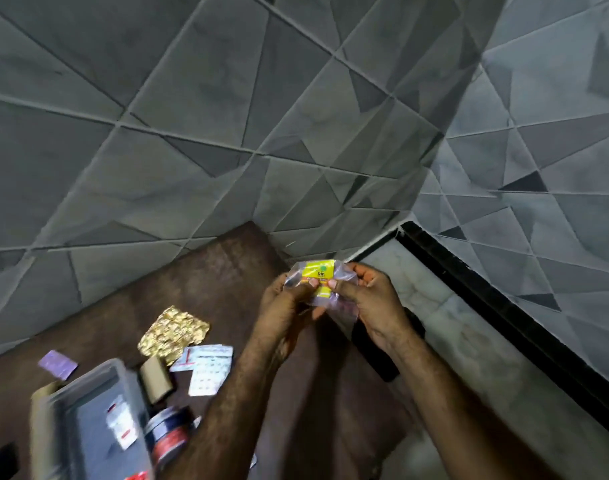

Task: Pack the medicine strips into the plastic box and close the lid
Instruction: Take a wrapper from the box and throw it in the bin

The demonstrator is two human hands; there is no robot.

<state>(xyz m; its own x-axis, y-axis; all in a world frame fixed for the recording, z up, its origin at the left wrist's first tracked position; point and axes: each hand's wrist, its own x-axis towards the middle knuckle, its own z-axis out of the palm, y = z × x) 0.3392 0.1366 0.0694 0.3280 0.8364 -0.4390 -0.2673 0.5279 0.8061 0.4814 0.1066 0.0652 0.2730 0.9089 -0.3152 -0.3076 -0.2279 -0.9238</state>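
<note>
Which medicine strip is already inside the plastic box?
The white strip with red marks, lying in the grey plastic box. The gold foil strip, the purple strip and the white blister strips lie outside it.

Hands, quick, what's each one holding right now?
Left hand: fingers pinch the clear pouch.
Right hand: fingers pinch the same clear pouch.

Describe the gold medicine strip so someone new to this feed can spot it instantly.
Start at the brown table, then go to the grey plastic box at its near-left. Just beyond the box, beside the white blister strips, lies the gold strip. It alone is crinkled, shiny gold foil; the white strips and the purple strip are flat.
</note>
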